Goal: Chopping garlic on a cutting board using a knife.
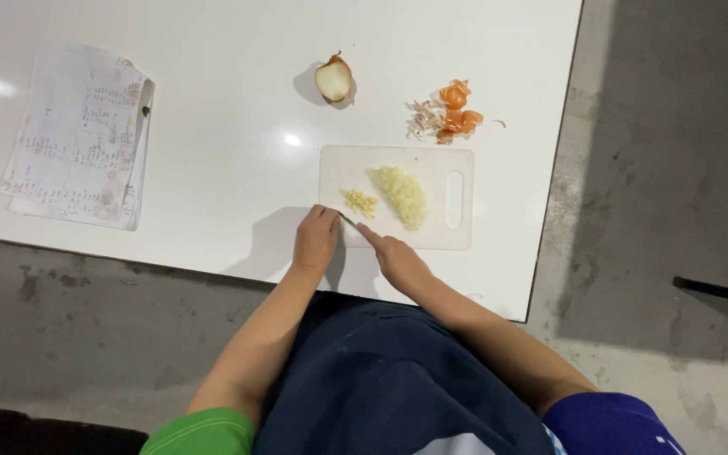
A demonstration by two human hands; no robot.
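White cutting board, chopped onion, knife

The table has a smooth, glossy white top that mirrors the lamps. The cutting board looks like matt white plastic. The sheets are creased paper. The onion skins look thin, dry and papery. The floor is rough, stained grey concrete. The apron is dark matt cloth.
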